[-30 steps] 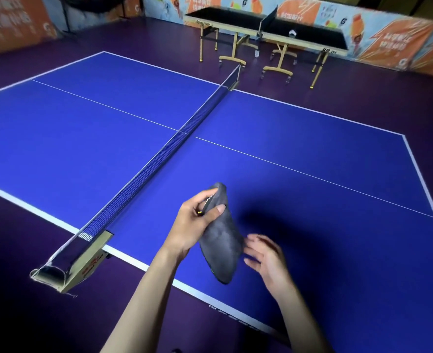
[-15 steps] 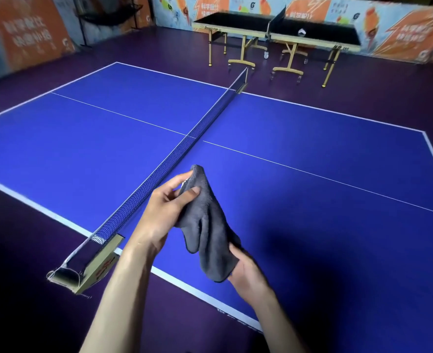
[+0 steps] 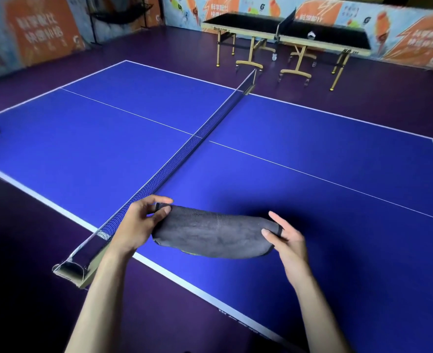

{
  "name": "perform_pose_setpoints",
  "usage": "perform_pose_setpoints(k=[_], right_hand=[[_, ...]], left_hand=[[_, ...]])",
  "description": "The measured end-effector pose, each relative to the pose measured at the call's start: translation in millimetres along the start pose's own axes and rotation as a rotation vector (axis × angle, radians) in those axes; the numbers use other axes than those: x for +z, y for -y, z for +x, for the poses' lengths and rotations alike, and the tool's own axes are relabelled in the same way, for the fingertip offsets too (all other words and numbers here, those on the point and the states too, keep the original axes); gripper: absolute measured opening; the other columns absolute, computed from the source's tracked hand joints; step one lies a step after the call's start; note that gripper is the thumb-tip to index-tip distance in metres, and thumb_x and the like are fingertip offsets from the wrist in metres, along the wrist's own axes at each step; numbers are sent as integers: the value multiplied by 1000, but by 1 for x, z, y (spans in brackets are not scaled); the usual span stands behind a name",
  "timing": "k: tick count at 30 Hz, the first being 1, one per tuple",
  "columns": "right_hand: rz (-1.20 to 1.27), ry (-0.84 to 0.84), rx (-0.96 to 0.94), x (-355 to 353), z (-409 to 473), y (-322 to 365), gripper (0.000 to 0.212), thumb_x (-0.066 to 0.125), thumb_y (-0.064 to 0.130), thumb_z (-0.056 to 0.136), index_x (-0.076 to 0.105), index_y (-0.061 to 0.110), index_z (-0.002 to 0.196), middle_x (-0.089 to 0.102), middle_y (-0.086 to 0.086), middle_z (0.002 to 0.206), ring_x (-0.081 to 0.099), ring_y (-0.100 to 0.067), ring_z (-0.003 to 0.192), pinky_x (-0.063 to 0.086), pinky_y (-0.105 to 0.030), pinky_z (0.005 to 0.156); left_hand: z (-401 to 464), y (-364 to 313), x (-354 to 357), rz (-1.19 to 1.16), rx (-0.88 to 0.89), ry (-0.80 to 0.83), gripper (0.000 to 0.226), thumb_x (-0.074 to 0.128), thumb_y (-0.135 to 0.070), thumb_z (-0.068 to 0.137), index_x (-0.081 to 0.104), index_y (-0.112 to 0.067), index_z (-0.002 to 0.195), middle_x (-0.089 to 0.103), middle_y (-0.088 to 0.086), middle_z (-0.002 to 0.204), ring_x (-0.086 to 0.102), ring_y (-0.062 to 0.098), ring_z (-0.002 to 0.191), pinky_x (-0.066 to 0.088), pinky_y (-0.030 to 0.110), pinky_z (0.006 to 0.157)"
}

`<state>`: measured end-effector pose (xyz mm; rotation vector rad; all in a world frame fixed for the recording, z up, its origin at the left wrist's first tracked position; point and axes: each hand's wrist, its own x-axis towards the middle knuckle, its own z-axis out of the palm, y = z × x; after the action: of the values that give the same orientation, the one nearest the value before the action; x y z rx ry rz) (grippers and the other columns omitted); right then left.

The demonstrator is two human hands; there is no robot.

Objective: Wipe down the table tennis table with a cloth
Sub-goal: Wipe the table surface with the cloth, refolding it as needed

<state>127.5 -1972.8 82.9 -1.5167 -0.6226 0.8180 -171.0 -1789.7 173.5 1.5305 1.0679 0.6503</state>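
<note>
Beside the net (image 3: 174,164), our left hand (image 3: 136,225) and right hand (image 3: 288,238) pinch the grey cloth (image 3: 215,234) stretched above the table (image 3: 312,149); wiping seemingly unstarted, lowering it comes next.

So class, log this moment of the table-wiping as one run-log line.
stage: preparing | cloth: stretched between both hands above blue table | left hand: pinches one end | right hand: pinches other | wiping: not begun
</note>
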Motion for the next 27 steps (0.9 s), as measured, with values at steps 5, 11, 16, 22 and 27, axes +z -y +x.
perform_pose_setpoints(k=[5,11,16,22,27], right_hand=[[-398,27,-45,-18,22,13,46,82,10,88,70,19,132,80,9,96,73,1,92,58,-21,87],[-693,64,-78,-32,41,22,18,86,13,81,71,22,75,69,8,70,62,-16,70,47,-33,65],[-709,334,-42,-37,40,37,19,78,17,90,60,19,83,68,15,112,63,1,104,46,-22,86],[-670,473,57,-28,37,23,30,83,17,75,55,24,84,56,5,76,46,-12,70,36,-34,69],[-808,562,118,-12,30,7,42,88,21,71,66,29,106,55,9,78,49,-9,68,39,-32,68]], left_hand=[[11,5,-11,150,0,131,36,74,-5,91,65,-17,124,78,1,98,73,11,95,57,26,87],[17,10,-2,429,-11,-25,31,82,-6,81,74,-30,98,77,-8,85,69,-2,82,53,29,81],[16,5,4,348,29,-198,12,84,-36,83,77,-28,86,72,-5,76,67,7,75,53,26,67],[26,-14,8,307,96,-172,12,81,-13,87,78,-24,83,74,-7,81,61,9,57,45,11,57],[28,-34,9,409,148,-48,27,75,-10,89,80,-35,98,52,-18,50,41,7,49,36,13,53]])
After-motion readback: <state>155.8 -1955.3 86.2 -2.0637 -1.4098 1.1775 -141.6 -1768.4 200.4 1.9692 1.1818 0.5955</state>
